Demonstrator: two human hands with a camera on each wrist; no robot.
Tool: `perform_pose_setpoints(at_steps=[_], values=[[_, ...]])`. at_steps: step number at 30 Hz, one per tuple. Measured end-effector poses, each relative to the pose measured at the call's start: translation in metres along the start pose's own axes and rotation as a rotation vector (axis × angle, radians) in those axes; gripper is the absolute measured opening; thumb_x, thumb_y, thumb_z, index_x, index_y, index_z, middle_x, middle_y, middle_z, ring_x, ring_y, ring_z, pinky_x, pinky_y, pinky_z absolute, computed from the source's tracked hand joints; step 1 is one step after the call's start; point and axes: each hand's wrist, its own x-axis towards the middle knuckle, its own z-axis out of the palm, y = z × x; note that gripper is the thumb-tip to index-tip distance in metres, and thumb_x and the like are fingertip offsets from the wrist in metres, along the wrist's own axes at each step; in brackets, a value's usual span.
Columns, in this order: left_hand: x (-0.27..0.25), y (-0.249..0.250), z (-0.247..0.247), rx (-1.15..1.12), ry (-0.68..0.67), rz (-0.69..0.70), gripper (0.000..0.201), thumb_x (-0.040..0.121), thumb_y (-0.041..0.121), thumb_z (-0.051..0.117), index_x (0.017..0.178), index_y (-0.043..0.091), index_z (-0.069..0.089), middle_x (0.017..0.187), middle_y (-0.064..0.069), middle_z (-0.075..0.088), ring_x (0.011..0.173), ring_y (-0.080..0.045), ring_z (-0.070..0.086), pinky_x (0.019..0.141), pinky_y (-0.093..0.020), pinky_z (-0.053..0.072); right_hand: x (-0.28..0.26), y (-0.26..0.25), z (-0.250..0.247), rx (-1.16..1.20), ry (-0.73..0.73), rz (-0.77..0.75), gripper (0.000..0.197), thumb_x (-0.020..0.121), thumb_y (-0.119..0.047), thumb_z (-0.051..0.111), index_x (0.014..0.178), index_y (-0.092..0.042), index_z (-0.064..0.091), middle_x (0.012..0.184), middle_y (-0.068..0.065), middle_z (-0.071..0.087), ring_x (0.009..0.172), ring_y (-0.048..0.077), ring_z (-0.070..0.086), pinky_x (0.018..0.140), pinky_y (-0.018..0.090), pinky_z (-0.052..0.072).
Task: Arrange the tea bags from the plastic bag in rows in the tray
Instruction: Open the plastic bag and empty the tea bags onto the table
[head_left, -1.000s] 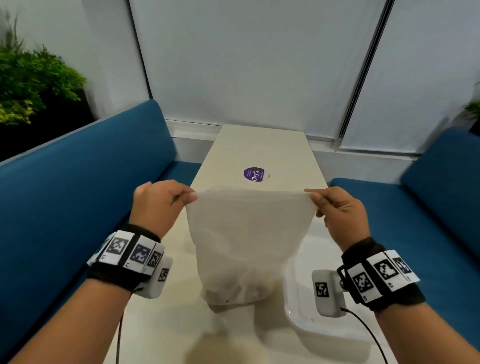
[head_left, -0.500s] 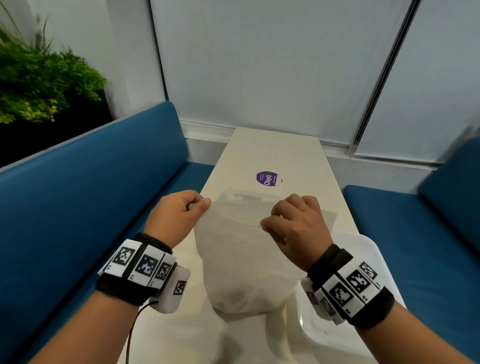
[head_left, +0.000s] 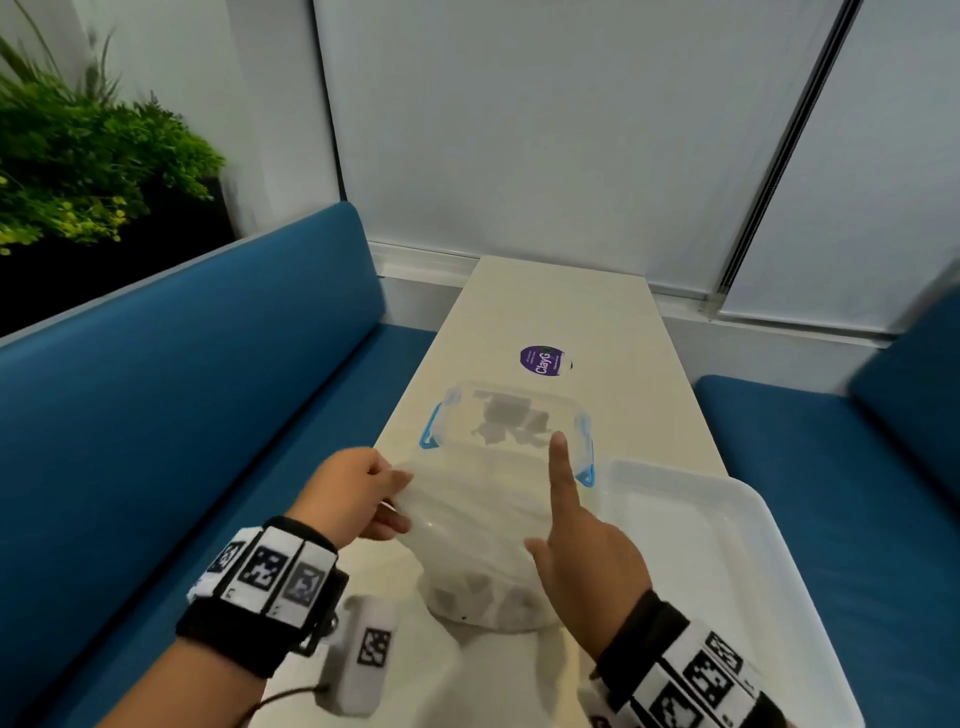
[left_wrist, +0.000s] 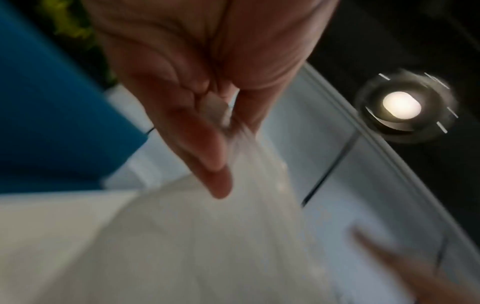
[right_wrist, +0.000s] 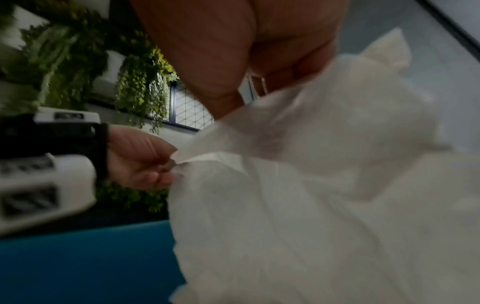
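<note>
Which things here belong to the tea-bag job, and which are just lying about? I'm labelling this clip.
Job:
plastic bag, pinched by left hand
tea bags inside
white tray
right hand, open at the bag

Lying about:
clear container with blue clips
purple sticker
plant

Plastic bag (head_left: 478, 525): showing as milky, translucent white, with dim grey-brown squarish shapes (head_left: 467, 597) showing through at its bottom.
Tray (head_left: 727, 566): showing as plain translucent white, right of the bag.
Clear box (head_left: 511, 415): showing colourless walls with bright blue clips (head_left: 430, 426), grey shapes inside; lying beyond the bag.
Round sticker (head_left: 542, 359): showing purple with white lettering, beyond the bag.
Table (head_left: 561, 306): showing pale cream.
Benches (head_left: 182, 395): showing deep blue.
Wrist bands (head_left: 270, 571): showing black, carrying white tags with black square patterns.
Plant (head_left: 78, 171): showing green with yellow-green tips.
</note>
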Motion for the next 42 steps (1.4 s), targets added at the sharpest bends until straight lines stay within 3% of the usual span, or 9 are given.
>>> perform_pose_setpoints(at_steps=[2, 5, 9, 14, 19, 22, 27, 33, 42], values=[[0.001, -0.010, 0.006, -0.312, -0.122, -0.088, 0.019, 0.092, 0.006, 0.052, 0.073, 0.004, 0.047, 0.060, -0.012, 0.065, 0.048, -0.019, 0.066, 0.043, -0.022, 0.053, 0.014, 0.005, 0.001, -0.073, -0.116, 0.064, 0.067, 0.096, -0.035, 0.045, 0.149, -0.017, 0.008, 0.105, 0.003, 0.061, 0.087, 0.021, 0.059, 0.076, 0.029, 0.046], [0.002, -0.020, 0.016, -0.650, -0.290, -0.174, 0.008, 0.083, 0.003, 0.055, 0.084, -0.004, 0.058, 0.069, -0.018, 0.070, 0.058, -0.024, 0.070, 0.053, -0.028, 0.058, 0.031, 0.010, 0.010, 0.064, -0.272, 0.175, 0.029, 0.098, -0.035, 0.042, 0.089, -0.012, 0.056, 0.091, 0.006, 0.062, 0.088, 0.024, 0.058, 0.068, 0.026, 0.041], [0.001, -0.044, 0.027, -0.797, -0.447, -0.246, 0.046, 0.048, 0.014, 0.088, 0.086, -0.007, 0.071, 0.084, -0.024, 0.070, 0.071, -0.033, 0.071, 0.055, -0.038, 0.059, 0.042, 0.018, 0.019, 0.656, -0.317, 0.438, 0.035, 0.094, -0.028, 0.052, 0.066, -0.008, 0.056, 0.068, 0.009, 0.057, 0.063, 0.020, 0.051, 0.067, 0.035, 0.048], [0.008, -0.069, 0.027, -0.689, -0.441, -0.295, 0.042, 0.070, 0.015, 0.055, 0.104, -0.010, 0.054, 0.081, -0.020, 0.066, 0.063, -0.025, 0.069, 0.052, -0.033, 0.058, 0.051, 0.026, 0.007, 0.973, -0.375, 0.616, 0.018, 0.090, -0.022, 0.060, 0.073, -0.017, 0.064, 0.080, -0.002, 0.057, 0.073, 0.013, 0.046, 0.059, 0.026, 0.043], [0.013, -0.080, 0.034, -0.707, -0.407, -0.328, 0.070, 0.045, 0.027, 0.090, 0.098, -0.007, 0.059, 0.086, -0.019, 0.068, 0.067, -0.027, 0.069, 0.056, -0.037, 0.059, 0.056, 0.032, 0.000, 1.364, -0.440, 0.643, 0.018, 0.089, -0.012, 0.054, 0.073, -0.011, 0.062, 0.070, 0.005, 0.065, 0.063, 0.017, 0.062, 0.064, 0.031, 0.041], [0.014, -0.080, 0.039, -0.805, -0.375, -0.313, 0.027, 0.086, 0.021, 0.056, 0.098, -0.003, 0.058, 0.076, -0.012, 0.072, 0.059, -0.020, 0.068, 0.050, -0.030, 0.057, 0.053, 0.034, 0.006, 1.487, -0.459, 0.665, 0.015, 0.088, -0.016, 0.052, 0.084, -0.007, 0.064, 0.071, 0.007, 0.066, 0.060, 0.020, 0.062, 0.062, 0.032, 0.048], [0.025, -0.071, 0.042, -1.053, -0.279, -0.360, 0.032, 0.097, 0.021, 0.039, 0.090, 0.000, 0.062, 0.071, -0.014, 0.072, 0.056, -0.021, 0.070, 0.045, -0.032, 0.056, 0.039, 0.032, 0.026, 1.164, -0.567, 0.419, 0.048, 0.052, -0.035, 0.081, 0.089, -0.009, 0.063, 0.080, 0.004, 0.070, 0.070, 0.018, 0.068, 0.058, 0.029, 0.055], [0.026, -0.059, 0.042, -1.202, -0.350, -0.373, 0.038, 0.056, 0.010, 0.083, 0.088, -0.007, 0.070, 0.088, -0.025, 0.071, 0.072, -0.035, 0.071, 0.053, -0.049, 0.057, 0.041, 0.039, 0.032, 1.173, -0.460, 0.562, 0.020, 0.091, -0.020, 0.059, 0.088, 0.000, 0.059, 0.088, 0.016, 0.063, 0.074, 0.025, 0.065, 0.060, 0.040, 0.060], [0.018, -0.092, 0.052, -0.902, -0.365, -0.529, 0.043, 0.093, 0.037, 0.043, 0.106, 0.001, 0.063, 0.089, -0.016, 0.073, 0.073, -0.026, 0.072, 0.061, -0.033, 0.059, 0.051, 0.037, 0.030, 1.933, -0.552, 0.808, 0.050, 0.093, -0.033, 0.045, 0.091, 0.010, 0.070, 0.092, 0.026, 0.070, 0.076, 0.035, 0.071, 0.063, 0.046, 0.057]])
